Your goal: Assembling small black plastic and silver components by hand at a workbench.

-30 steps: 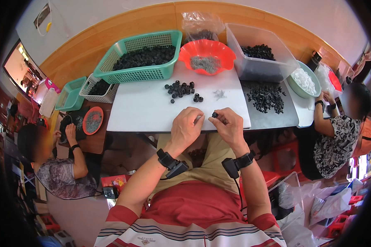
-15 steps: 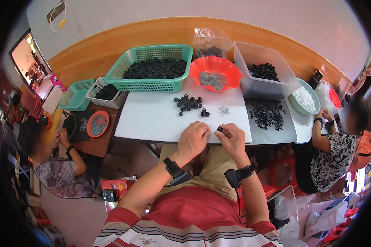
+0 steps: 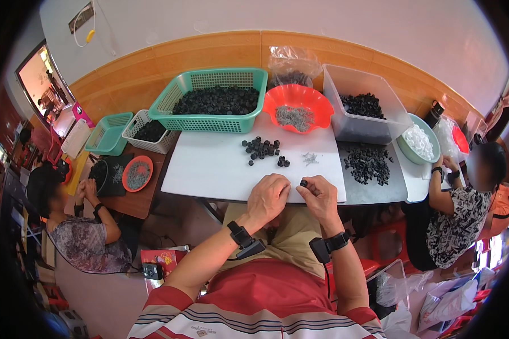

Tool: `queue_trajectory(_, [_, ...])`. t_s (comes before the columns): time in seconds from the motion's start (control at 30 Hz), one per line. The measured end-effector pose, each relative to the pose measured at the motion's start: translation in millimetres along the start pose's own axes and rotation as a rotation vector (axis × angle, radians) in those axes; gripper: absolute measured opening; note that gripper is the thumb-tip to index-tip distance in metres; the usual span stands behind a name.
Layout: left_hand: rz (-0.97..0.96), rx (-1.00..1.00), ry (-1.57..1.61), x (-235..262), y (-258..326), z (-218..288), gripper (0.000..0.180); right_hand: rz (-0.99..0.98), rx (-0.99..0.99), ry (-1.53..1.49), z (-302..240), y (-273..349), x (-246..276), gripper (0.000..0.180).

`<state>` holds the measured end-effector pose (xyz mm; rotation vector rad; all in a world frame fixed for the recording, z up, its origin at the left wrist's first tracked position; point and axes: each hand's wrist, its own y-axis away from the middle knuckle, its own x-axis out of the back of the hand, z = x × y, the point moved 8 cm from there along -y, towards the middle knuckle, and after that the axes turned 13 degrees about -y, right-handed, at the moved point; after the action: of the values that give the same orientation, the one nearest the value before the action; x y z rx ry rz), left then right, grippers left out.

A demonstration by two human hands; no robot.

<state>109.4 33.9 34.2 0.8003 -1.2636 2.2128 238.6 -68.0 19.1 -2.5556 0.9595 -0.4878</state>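
Note:
Between the thumb and fingertips of my right hand (image 3: 321, 199) is a small black knob-like piece (image 3: 303, 183), over the near edge of a white board (image 3: 203, 164). Close beside it, my left hand (image 3: 267, 199) is closed with its fingers curled together; whatever they pinch is hidden. Just beyond my hands lies a loose group of similar black pieces (image 3: 260, 148). To their right sits a little heap of thin silvery pins or screws (image 3: 310, 159), too small to tell which.
At the back stand a green basket (image 3: 209, 123) of black parts, a red scalloped bowl (image 3: 325, 107) of grey metal bits and a clear bin (image 3: 362, 131). Small black parts (image 3: 369, 165) lie on a grey mat at right. People work at left (image 3: 87, 237) and right (image 3: 458, 217).
The view has tilted slightly, so the table sits a bit lower in the picture. My hands stay close together, and the black piece is still in my right fingertips.

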Motion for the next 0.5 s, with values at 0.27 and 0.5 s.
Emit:
queue_trajectory(0.27, [0.018,-0.022,0.006,1.6,2.3,1.1,0.009,0.004,-0.02,-0.02,-6.5,0.8,-1.8,0.024])
queue_trajectory(0.5, [0.012,-0.008,0.039,1.0,2.9,-0.2,0.01,0.015,-0.046,-0.033,0.8,1.2,-1.1,0.023])
